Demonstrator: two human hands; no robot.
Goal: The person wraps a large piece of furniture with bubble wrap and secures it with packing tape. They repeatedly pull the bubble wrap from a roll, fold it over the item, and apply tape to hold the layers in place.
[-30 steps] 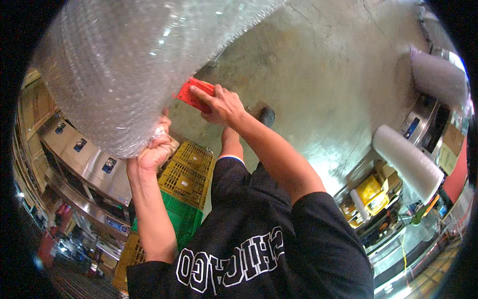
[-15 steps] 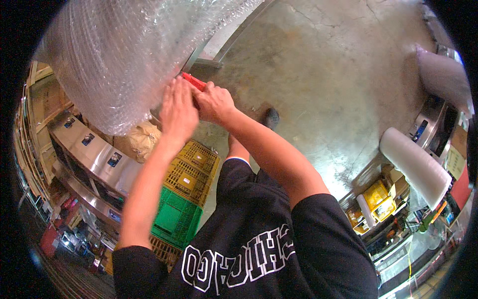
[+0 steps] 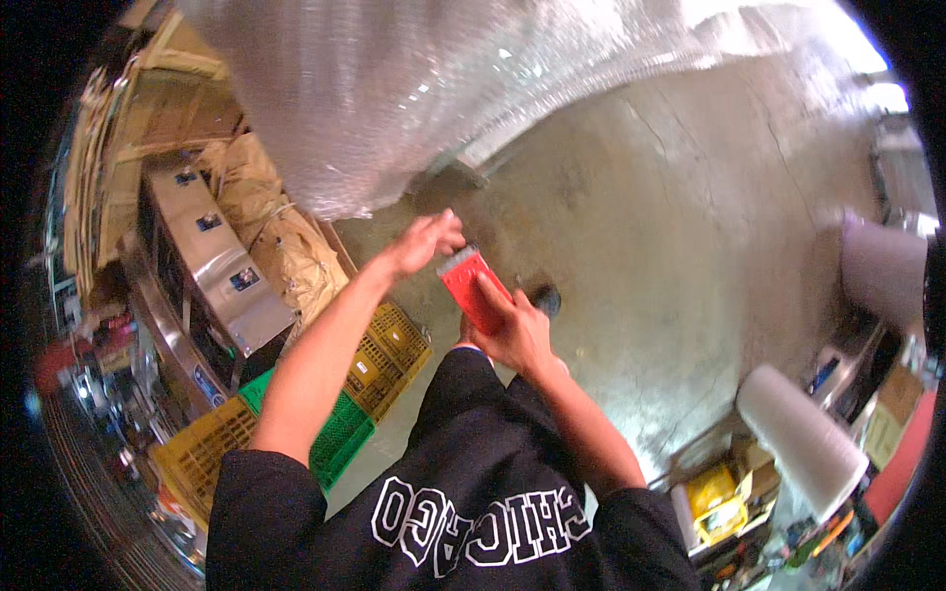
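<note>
Floor [image 3: 631,246], red tool [image 3: 469,284], long axis pointing up-left

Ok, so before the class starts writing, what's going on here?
A person's right hand grips a red hand tool. The left hand, seemingly empty, is raised near the tool's far end. Beyond, apart from both hands, is a large mass of bubble wrap; yellow crates and a green crate sit to the left.
</note>
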